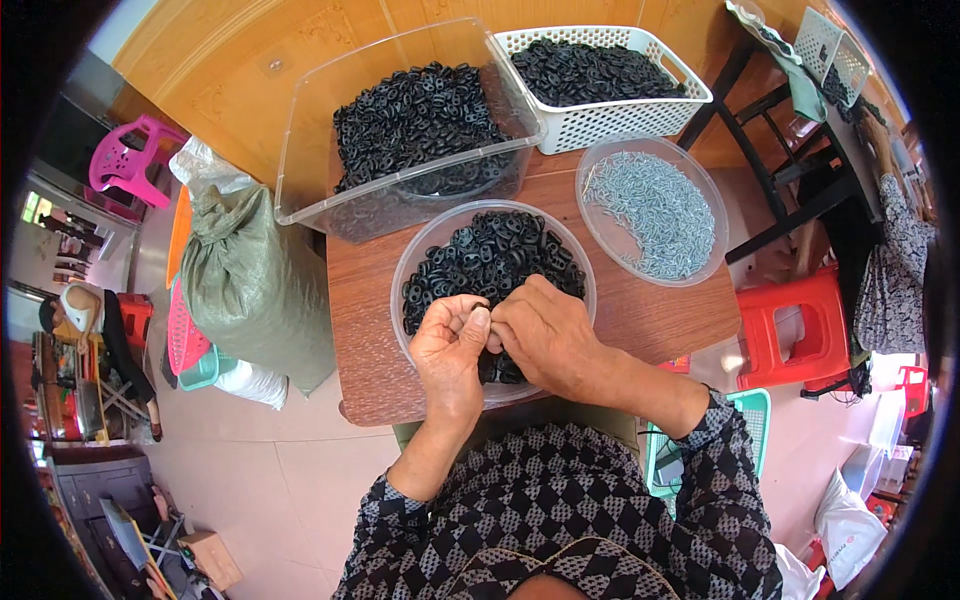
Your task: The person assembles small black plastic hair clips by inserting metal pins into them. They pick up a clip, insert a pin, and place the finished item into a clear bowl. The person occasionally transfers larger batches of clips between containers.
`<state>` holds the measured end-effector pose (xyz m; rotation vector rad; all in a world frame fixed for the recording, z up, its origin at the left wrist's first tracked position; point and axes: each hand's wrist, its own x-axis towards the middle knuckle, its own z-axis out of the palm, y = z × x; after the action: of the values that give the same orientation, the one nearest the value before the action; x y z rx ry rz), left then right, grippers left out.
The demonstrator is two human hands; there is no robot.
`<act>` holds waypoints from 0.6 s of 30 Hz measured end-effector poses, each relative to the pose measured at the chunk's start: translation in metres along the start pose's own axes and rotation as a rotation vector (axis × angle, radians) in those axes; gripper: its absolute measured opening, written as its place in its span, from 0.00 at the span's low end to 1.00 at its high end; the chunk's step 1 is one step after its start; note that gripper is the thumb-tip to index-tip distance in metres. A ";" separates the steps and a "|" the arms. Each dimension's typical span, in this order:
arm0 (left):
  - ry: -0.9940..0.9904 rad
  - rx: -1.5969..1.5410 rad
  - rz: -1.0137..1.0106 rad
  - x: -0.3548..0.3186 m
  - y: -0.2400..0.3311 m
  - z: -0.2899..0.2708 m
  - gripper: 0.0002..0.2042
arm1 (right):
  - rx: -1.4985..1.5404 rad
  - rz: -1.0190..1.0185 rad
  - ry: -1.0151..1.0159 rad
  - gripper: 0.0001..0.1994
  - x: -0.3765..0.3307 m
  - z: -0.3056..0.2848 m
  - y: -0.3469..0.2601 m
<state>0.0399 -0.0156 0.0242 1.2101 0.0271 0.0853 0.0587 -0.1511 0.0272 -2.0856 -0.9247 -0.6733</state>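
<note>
My left hand (450,345) and my right hand (548,332) meet over a round clear tub (584,237) filled with small black plastic pieces (490,252). Thumb and fingers of the left are pinched on a small black piece, of which only a dark edge shows. The right hand's fingers are closed and touch the left's fingertips; whatever they hold is hidden. To the right of the tub, a shallow round dish (588,163) holds a heap of small silvery screw-like pieces (655,215).
Behind the tub stand a large clear bin (400,180) and a white perforated basket (610,127), both with black pieces, on the wooden table (370,370). A tied sack (255,290) leans at the left. A red stool (795,335) stands right; another person (90,310) bends far left.
</note>
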 end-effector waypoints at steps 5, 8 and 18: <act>0.038 -0.105 -0.045 -0.002 0.005 -0.006 0.03 | 0.040 -0.007 0.077 0.10 0.002 0.008 -0.007; 0.047 -0.128 -0.058 -0.004 0.007 -0.009 0.03 | 0.097 -0.005 0.101 0.10 0.004 0.009 -0.010; -0.025 -0.031 0.016 -0.007 0.012 -0.022 0.05 | 0.720 0.724 0.042 0.03 -0.002 0.006 -0.020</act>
<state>0.0309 0.0084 0.0271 1.1804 -0.0057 0.0838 0.0430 -0.1381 0.0311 -1.5595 -0.2578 0.0170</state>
